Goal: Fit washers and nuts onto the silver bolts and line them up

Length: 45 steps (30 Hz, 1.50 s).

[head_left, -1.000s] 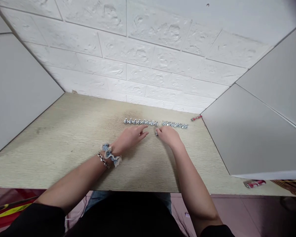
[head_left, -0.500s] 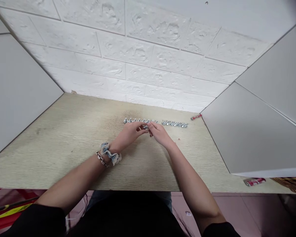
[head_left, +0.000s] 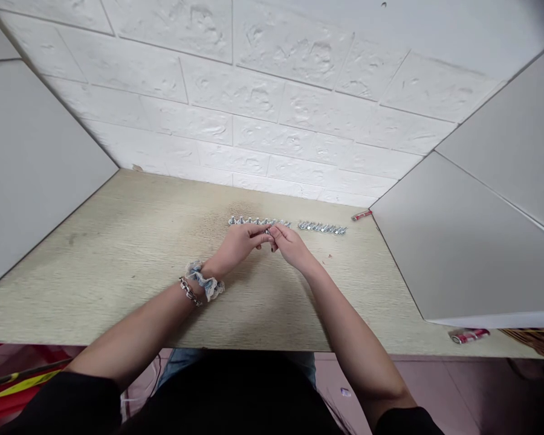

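Note:
My left hand (head_left: 239, 245) and my right hand (head_left: 291, 246) meet at the middle of the table, fingertips pinched together. Between them is a small silvery metal bolt (head_left: 267, 231), mostly covered by the fingers. Just behind the hands runs a row of metal bolts (head_left: 249, 221), the left ones standing upright; its right part is partly hidden. A second row of metal bolts (head_left: 321, 228), packed close and seemingly tilted, lies to the right of my right hand.
The wooden table (head_left: 163, 241) ends at a white brick-pattern wall (head_left: 254, 127). Grey panels (head_left: 36, 163) flank it left and right. One red cylinder (head_left: 361, 215) lies by the right panel, another (head_left: 469, 336) near the front edge beside a brown woven item (head_left: 535, 339).
My fingers have closed in further around the bolt, so less of it shows. The rows of bolts have stayed in place; the view shifted slightly.

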Tool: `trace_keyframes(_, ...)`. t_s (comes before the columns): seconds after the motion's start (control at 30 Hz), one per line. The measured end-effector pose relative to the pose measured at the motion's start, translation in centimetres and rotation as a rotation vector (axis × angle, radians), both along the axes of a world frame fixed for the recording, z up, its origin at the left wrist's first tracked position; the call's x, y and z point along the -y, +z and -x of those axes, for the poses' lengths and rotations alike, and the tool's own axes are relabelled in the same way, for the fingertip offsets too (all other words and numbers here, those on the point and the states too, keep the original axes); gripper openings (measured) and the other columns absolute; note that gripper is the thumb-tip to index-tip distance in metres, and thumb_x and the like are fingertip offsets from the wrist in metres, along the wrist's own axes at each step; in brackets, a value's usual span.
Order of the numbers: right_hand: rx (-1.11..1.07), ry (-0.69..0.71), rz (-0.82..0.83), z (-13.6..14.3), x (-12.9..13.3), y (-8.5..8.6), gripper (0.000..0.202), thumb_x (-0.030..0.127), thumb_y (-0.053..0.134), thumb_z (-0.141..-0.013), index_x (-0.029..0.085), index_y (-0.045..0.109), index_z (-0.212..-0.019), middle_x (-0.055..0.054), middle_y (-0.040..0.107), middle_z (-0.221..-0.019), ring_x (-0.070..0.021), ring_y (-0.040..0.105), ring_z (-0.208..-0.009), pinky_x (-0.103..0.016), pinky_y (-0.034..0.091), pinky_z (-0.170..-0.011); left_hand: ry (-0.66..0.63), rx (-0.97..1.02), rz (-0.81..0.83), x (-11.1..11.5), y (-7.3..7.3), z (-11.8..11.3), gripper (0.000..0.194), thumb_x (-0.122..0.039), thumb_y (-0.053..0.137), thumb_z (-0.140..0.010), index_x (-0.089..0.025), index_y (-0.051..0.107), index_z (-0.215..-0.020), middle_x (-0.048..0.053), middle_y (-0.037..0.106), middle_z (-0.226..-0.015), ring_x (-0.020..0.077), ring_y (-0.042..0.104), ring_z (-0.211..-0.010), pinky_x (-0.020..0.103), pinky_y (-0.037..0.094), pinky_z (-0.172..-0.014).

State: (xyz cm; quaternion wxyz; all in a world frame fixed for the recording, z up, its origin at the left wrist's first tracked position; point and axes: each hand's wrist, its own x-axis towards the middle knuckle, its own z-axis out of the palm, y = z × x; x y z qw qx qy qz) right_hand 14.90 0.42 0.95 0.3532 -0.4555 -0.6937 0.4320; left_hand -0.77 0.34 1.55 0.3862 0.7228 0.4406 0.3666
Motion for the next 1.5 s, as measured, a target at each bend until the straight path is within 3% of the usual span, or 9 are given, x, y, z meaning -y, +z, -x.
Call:
trace_keyframes(0.17, -0.008, -0.038, -0.097, 0.3, 0.2, 0.0, 0.029, 0.043, 0.038, -0.087, 0.02, 0.046, -0.071, 0.003, 0.049, -0.062, -0.0104, 0.047, -0.057, -0.025, 0.037, -0.058, -0.021, 0.285, 0.32, -0.2, 0.2, -0.2, 0.031, -0.041, 0.062, -0.071, -0.016, 0.07, -0.088, -0.002, 0.057, -0.056, 0.0067, 0.043, -0.05, 0.019, 0.032, -0.048)
trace_keyframes(0.4, 0.09, -0.074, -0.286, 0.1, 0.3, 0.2, 0.017, 0.033, 0.045, -0.084, 0.02, 0.055, -0.087, -0.002, 0.06, -0.081, -0.0138, 0.053, -0.073, -0.027, 0.041, -0.066, -0.033, 0.477, 0.477, -0.3, 0.1, -0.2, 0.038, -0.05, 0.062, -0.07, -0.012, 0.062, -0.065, -0.001, 0.053, -0.054, 0.0056, 0.045, -0.049, 0.018, 0.031, -0.047)
trace_keyframes(0.53, 0.118, -0.065, -0.277, -0.1, 0.1, 0.3, 0.015, 0.029, 0.048, -0.082, 0.02, 0.057, -0.087, -0.002, 0.062, -0.082, -0.0145, 0.055, -0.074, -0.028, 0.043, -0.068, -0.028, 0.441, 0.5, -0.5, 0.0, 0.0, 0.038, -0.05, 0.064, -0.069, -0.012, 0.062, -0.067, 0.001, 0.057, -0.058, 0.0062, 0.048, -0.052, 0.018, 0.033, -0.049)
trace_keyframes(0.97, -0.036, -0.095, -0.183, -0.4, -0.1, 0.1, 0.03, 0.016, 0.045, -0.072, 0.023, 0.05, -0.1, -0.002, 0.061, -0.096, -0.0139, 0.055, -0.082, -0.031, 0.043, -0.078, 0.0, 0.428, 0.45, -0.4, 0.3, -0.1, 0.034, -0.044, 0.061, -0.074, -0.011, 0.062, -0.067, 0.0, 0.056, -0.059, 0.0059, 0.048, -0.053, 0.019, 0.037, -0.053)
trace_keyframes(1.1, 0.025, -0.148, -0.067, -0.8, -0.2, 0.4, 0.015, 0.033, 0.043, -0.08, 0.021, 0.051, -0.08, 0.0, 0.057, -0.075, -0.0134, 0.052, -0.07, -0.028, 0.041, -0.069, 0.003, 0.378, 0.374, -0.2, 0.6, -0.2, 0.03, -0.041, 0.063, -0.073, -0.013, 0.067, -0.083, 0.001, 0.06, -0.066, 0.0069, 0.05, -0.056, 0.02, 0.039, -0.054)
trace_keyframes(1.2, 0.065, -0.109, 0.058, -0.7, -0.1, 0.5, 0.044, 0.053, 0.034, -0.083, 0.019, 0.047, -0.06, 0.0, 0.05, -0.059, -0.0123, 0.048, -0.059, -0.027, 0.039, -0.061, -0.009, 0.252, 0.252, 0.0, 0.5, -0.2, 0.032, -0.039, 0.062, -0.073, -0.016, 0.067, -0.095, 0.001, 0.063, -0.071, 0.0082, 0.052, -0.059, 0.02, 0.04, -0.055)
trace_keyframes(1.27, 0.031, -0.081, 0.116, -0.5, 0.0, 0.5, 0.048, 0.058, 0.033, -0.082, 0.018, 0.046, -0.058, 0.001, 0.048, -0.056, -0.0113, 0.046, -0.055, -0.026, 0.037, -0.058, -0.023, 0.15, 0.157, 0.1, 0.4, -0.2, 0.03, -0.038, 0.059, -0.075, -0.017, 0.068, -0.094, 0.0, 0.063, -0.07, 0.0092, 0.053, -0.061, 0.02, 0.041, -0.057)
trace_keyframes(1.37, 0.015, -0.068, 0.122, -0.2, 0.2, 0.7, 0.041, 0.052, 0.036, -0.083, 0.018, 0.047, -0.062, 0.002, 0.048, -0.057, -0.0111, 0.047, -0.055, -0.026, 0.037, -0.057, -0.023, 0.017, 0.044, 0.2, 0.4, -0.1, 0.028, -0.036, 0.057, -0.077, -0.017, 0.068, -0.093, -0.001, 0.063, -0.066, 0.0105, 0.054, -0.063, 0.021, 0.04, -0.06)
trace_keyframes(1.5, 0.103, -0.089, 0.051, -0.1, 0.3, 0.8, 0.017, 0.032, 0.041, -0.078, 0.02, 0.048, -0.069, 0.003, 0.05, -0.063, -0.0116, 0.047, -0.06, -0.025, 0.036, -0.058, 0.008, -0.089, -0.024, 0.3, 0.4, -0.1, 0.027, -0.034, 0.055, -0.077, -0.019, 0.068, -0.096, 0.0, 0.067, -0.074, 0.0125, 0.056, -0.066, 0.022, 0.04, -0.061)
